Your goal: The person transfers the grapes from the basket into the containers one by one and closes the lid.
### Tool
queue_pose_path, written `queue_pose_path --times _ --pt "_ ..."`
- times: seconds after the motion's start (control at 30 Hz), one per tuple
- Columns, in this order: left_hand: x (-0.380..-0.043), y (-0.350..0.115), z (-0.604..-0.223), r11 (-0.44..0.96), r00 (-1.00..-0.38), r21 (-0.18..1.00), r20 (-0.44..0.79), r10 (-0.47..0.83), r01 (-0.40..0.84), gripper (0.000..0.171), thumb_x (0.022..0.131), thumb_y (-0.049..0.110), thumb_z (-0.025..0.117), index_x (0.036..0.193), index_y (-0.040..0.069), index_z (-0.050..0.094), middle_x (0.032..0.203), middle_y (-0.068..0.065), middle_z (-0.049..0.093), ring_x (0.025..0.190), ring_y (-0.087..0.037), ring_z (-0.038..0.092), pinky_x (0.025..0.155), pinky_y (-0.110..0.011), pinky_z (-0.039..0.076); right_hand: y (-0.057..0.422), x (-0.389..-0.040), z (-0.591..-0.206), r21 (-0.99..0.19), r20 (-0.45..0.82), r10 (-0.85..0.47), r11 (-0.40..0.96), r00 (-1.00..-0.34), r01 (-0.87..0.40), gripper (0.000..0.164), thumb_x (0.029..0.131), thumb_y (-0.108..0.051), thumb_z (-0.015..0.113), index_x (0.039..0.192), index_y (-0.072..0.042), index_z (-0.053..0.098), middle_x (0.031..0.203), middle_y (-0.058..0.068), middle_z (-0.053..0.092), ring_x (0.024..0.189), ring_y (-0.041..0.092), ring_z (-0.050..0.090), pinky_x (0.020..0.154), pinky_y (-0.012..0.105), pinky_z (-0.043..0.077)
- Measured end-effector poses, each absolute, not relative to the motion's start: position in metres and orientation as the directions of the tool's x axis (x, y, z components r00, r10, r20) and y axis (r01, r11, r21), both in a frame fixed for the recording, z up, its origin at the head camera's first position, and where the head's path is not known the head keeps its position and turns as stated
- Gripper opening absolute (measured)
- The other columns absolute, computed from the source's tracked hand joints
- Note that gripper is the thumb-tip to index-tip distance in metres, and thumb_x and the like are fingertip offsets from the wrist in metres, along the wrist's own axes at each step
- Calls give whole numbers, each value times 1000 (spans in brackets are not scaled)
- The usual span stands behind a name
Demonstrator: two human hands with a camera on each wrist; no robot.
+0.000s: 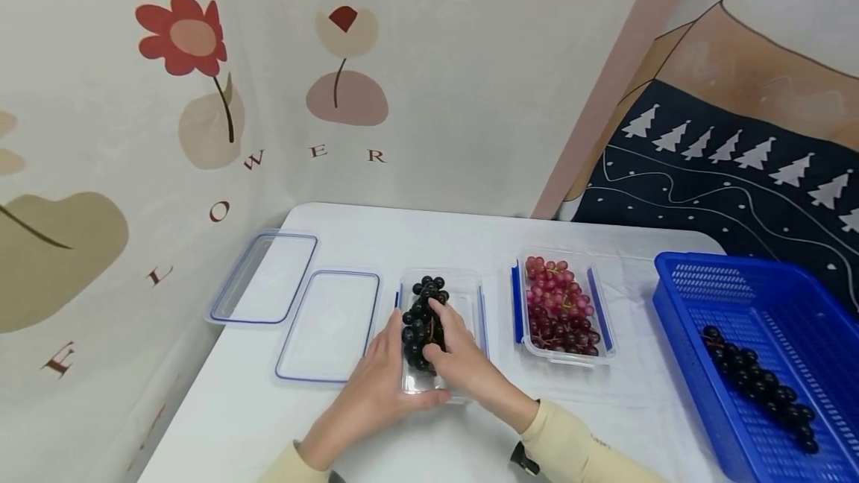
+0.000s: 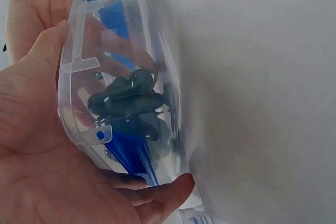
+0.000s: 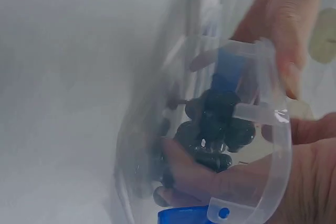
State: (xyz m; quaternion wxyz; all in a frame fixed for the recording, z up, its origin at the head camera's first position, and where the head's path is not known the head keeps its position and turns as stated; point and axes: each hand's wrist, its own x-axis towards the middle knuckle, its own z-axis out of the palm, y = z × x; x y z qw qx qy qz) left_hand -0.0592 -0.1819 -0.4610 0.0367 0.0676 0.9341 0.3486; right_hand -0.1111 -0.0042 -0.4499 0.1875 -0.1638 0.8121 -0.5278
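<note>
A bunch of black grapes (image 1: 417,319) lies along the left side of a clear plastic container (image 1: 483,323) with blue side clips. My left hand (image 1: 372,382) grips this container at its near left corner, thumb across the front wall and fingers along the left side. Reaching inside from the right, my right hand (image 1: 463,356) holds the grapes between thumb and fingers. Through the clear wall in the right wrist view, fingertips (image 3: 184,169) show against the dark grapes (image 3: 215,121). The left wrist view shows a blue clip (image 2: 128,150) beside the left fingers.
Right of the hands stands a second clear container (image 1: 607,319) with red grapes (image 1: 557,297). Two clear lids with blue seals, a nearer lid (image 1: 329,326) and a farther lid (image 1: 265,278), lie at left. A blue basket (image 1: 684,364) at far right holds more black grapes (image 1: 758,386).
</note>
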Motion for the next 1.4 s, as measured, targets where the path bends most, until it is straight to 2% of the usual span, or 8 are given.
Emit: queue_pose_path --times 0.27,0.47,0.6,0.73,0.8,1.0,1.2,1.4 --pt "-58 -181 -460 737 -985 669 -44 164 93 145 82 69 88 170 -9 3 175 -36 12 159 -55 21 121 -71 29 0 -107 -447 -856 -123 -500 491 -857 -164 77 110 -24 56 176 -13 18 178 30 4 157 55 23 115 80 28" --pt "-61 -183 -460 736 -983 668 -36 181 111 142 84 64 89 170 -8 3 174 -37 12 158 -57 21 119 -74 29 4 -98 -445 -799 -101 -505 554 -857 -232 76 112 -27 58 176 -13 21 178 29 3 140 53 52 102 70 50" --pt "-64 -184 -461 736 -983 668 -34 180 111 144 81 64 91 170 -8 4 173 -38 14 157 -58 23 118 -75 30 9 -91 -442 -771 -40 -503 565 -863 -294 71 112 -23 59 173 -8 27 179 25 6 132 47 60 97 62 56" --pt "-67 -185 -460 739 -985 667 -43 165 95 146 79 68 90 171 -7 4 174 -37 14 157 -57 23 118 -75 29 20 -87 -437 -755 64 -465 556 -883 -348 64 111 -20 61 169 -9 37 180 14 15 135 43 59 102 62 54" --pt "-68 -185 -460 743 -986 664 -55 160 83 148 78 72 88 172 -5 4 175 -35 13 158 -57 21 119 -74 28 29 -85 -436 -744 136 -430 550 -892 -379 62 109 -18 63 167 -12 42 179 9 23 147 41 49 110 66 47" --pt "-69 -185 -459 748 -986 661 -71 148 65 151 75 75 88 173 -2 4 176 -32 13 159 -56 20 121 -72 26 58 -85 -438 -714 335 -329 522 -883 -466 59 105 -8 68 161 -11 50 169 10 42 151 38 46 113 68 43" --pt "-70 -185 -460 748 -986 661 -80 145 56 151 75 75 89 174 0 3 177 -31 12 160 -54 19 122 -71 25 83 -87 -435 -733 330 -279 526 -902 -431 54 106 -8 67 158 -10 52 167 11 43 152 36 44 114 67 43" --pt "-71 -185 -462 750 -987 659 -82 142 53 152 74 76 89 174 2 1 178 -29 11 160 -53 19 123 -70 24 110 -85 -430 -725 348 -242 543 -906 -424 50 108 -6 64 157 -10 54 166 11 44 153 38 40 114 73 36"
